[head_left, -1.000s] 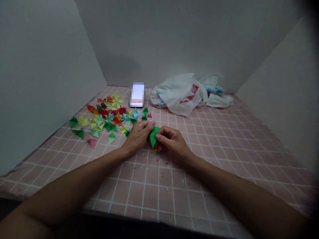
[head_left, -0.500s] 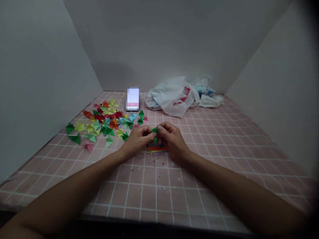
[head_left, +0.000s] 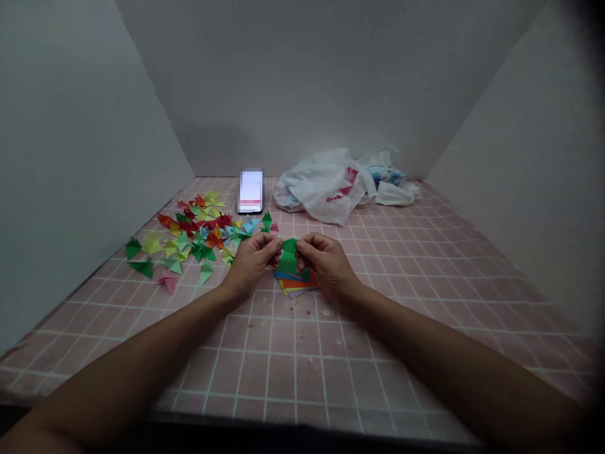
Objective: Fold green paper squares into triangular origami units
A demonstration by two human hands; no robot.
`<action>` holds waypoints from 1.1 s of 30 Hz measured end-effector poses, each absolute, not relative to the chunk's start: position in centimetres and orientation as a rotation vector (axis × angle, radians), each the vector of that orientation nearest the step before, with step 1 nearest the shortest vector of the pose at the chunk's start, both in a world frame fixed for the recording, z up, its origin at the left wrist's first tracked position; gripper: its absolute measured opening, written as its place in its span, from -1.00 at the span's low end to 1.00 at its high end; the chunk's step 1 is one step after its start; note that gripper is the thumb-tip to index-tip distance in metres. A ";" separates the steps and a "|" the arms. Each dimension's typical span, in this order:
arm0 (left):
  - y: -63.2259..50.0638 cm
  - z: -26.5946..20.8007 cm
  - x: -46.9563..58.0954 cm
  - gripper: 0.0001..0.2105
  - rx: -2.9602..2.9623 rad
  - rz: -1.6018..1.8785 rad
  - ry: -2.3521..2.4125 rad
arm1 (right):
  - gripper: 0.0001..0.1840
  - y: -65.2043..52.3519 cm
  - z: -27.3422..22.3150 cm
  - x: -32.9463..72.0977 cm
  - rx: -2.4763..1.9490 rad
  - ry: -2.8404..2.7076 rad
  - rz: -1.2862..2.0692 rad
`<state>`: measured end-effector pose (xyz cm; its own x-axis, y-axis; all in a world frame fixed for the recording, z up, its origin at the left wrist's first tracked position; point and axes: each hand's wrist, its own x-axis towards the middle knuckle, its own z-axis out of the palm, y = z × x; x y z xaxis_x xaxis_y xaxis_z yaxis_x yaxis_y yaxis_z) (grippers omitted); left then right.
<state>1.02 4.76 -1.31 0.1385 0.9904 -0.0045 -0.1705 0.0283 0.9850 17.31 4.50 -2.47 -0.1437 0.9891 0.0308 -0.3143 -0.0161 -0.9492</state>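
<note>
Between my two hands is a small folded piece of green origami paper [head_left: 290,246]. My left hand [head_left: 258,255] pinches its left side between thumb and forefinger. The right side is pinched the same way by my right hand [head_left: 321,255]. Just below lies a fanned stack of coloured paper sheets [head_left: 297,285], with green, blue, orange, yellow and purple edges showing. The hands hide part of this stack. Many folded paper cranes [head_left: 203,236] in red, green, yellow, orange, pink and blue lie heaped to the left of my left hand.
A phone [head_left: 251,191] with a lit screen stands upright at the back. Right of it lies a crumpled white plastic bag [head_left: 326,186], with a blue-and-white packet [head_left: 385,173] behind. Small scraps [head_left: 309,312] dot the pink checked tablecloth [head_left: 406,328]. Pale walls enclose three sides.
My hands have moved slightly apart, my left one to the left. More of the green paper and of the stack below now shows.
</note>
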 end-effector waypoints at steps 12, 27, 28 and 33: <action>5.0 -1.4 0.8 -0.69 1.129 1.249 0.993 | -0.71 3.8 -2.5 17.1 -0.925 -1.197 1.469; 4.6 -0.6 0.7 -0.75 1.441 1.129 1.084 | -0.64 3.5 -2.3 17.0 -0.910 -1.205 1.415; 4.6 -0.5 0.7 -0.75 1.457 1.112 1.087 | -0.64 3.6 -2.3 17.0 -0.906 -1.193 1.408; 4.5 -0.5 0.7 -0.73 1.432 1.084 1.081 | -0.65 3.7 -2.3 17.0 -0.905 -1.169 1.448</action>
